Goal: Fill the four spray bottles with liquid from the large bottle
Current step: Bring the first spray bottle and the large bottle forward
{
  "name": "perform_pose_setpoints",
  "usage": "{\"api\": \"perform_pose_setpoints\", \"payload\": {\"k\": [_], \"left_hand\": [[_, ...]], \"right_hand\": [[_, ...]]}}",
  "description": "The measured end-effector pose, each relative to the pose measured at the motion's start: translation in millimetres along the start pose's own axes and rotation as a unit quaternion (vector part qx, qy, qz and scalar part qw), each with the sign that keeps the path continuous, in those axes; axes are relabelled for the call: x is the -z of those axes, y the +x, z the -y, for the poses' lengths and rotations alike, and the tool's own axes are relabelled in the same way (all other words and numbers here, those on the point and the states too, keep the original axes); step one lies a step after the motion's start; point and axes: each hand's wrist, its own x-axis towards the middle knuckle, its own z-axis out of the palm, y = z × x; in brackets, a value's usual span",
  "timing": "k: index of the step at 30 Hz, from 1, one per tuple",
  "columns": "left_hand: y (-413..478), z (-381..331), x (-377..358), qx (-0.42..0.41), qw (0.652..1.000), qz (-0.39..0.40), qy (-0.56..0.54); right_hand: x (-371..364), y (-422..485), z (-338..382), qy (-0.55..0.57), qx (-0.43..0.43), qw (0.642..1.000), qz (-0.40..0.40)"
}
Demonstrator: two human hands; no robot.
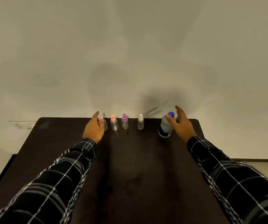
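A person's left hand (93, 129), fingers spread, curves beside the pink-capped sprayer (103, 125) at 11 o'clock on the table (138, 167), while the right hand (182, 124), equally open, brackets the upright large bottle (165, 127), blue cap up, at 1 o'clock, contact unclear, with three clear capped sprayers (125, 124) standing between.

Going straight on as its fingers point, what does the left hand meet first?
Probably the leftmost spray bottle, right beside the left hand; depth is unclear, so it might slip past toward the wall.
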Motion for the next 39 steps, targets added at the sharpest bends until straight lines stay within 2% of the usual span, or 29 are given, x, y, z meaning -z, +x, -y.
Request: {"api": "perform_pose_setpoints", "payload": {"k": [5, 13, 25, 28, 39], "left_hand": [[6, 11, -11, 0.019, 0.999, 0.005, -0.037], [17, 25, -27, 0.050, 0.992, -0.015, -0.119], [29, 38, -49, 0.058, 0.993, -0.083, -0.053], [22, 41, -55, 0.053, 0.994, -0.091, -0.008], [-44, 64, -53, -0.008, 0.996, -0.081, 0.023]], "right_hand": [[-6, 2, -13, 0.026, -0.020, 0.999, 0.023], [-17, 8, -38, 0.028, -0.016, 0.999, 0.008], [-20, 17, -55, 0.026, 0.012, 1.000, 0.013], [-18, 14, -55, 0.015, 0.023, 1.000, 0.015], [-18, -39, -69, 0.002, 0.062, 0.996, 0.064]]}}
